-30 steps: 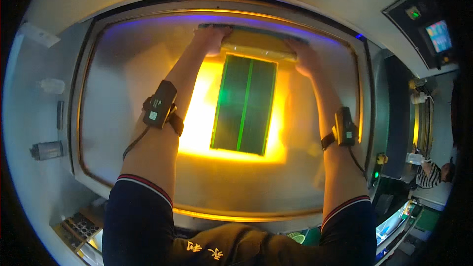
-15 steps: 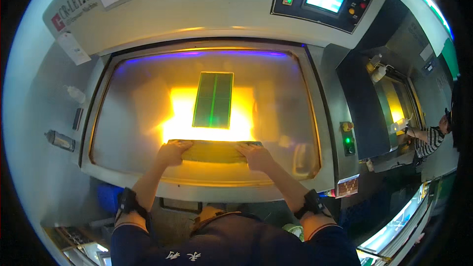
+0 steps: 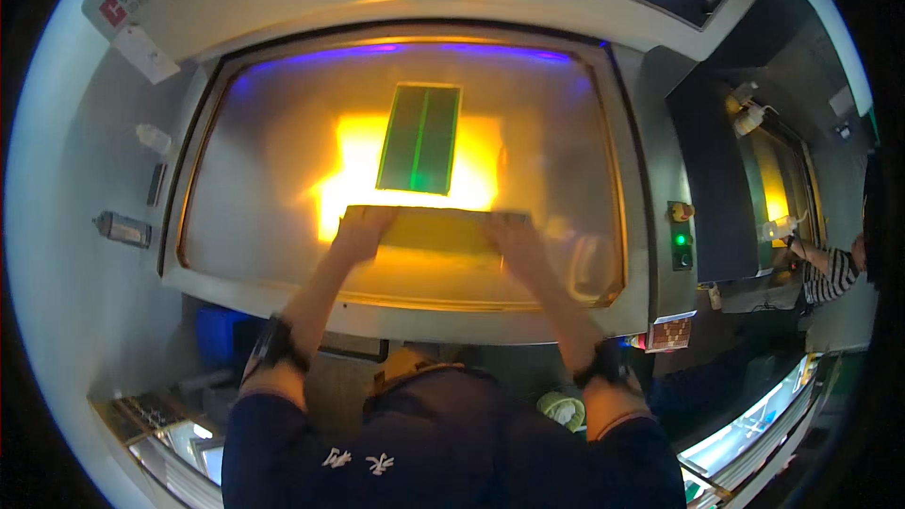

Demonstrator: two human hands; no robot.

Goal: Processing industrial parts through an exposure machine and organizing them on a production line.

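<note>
Green panel (image 3: pixel 420 139) lies in lit tray (image 3: pixel 226 179); both hands (image 3: pixel 359 233) (image 3: pixel 514 238) grip flat board (image 3: pixel 438 229).

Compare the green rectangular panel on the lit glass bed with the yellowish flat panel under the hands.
The green rectangular panel lies untouched further back, its long side running away from the person; the yellowish flat panel lies crosswise, nearer, with the left hand and right hand on its ends. The green one shows a centre line; the yellowish one looks blurred. Both lie flat on the glass bed.

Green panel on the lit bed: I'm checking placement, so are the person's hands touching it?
No: both hands, left hand and right hand, rest on a yellow-lit strip apart from the green panel.
</note>
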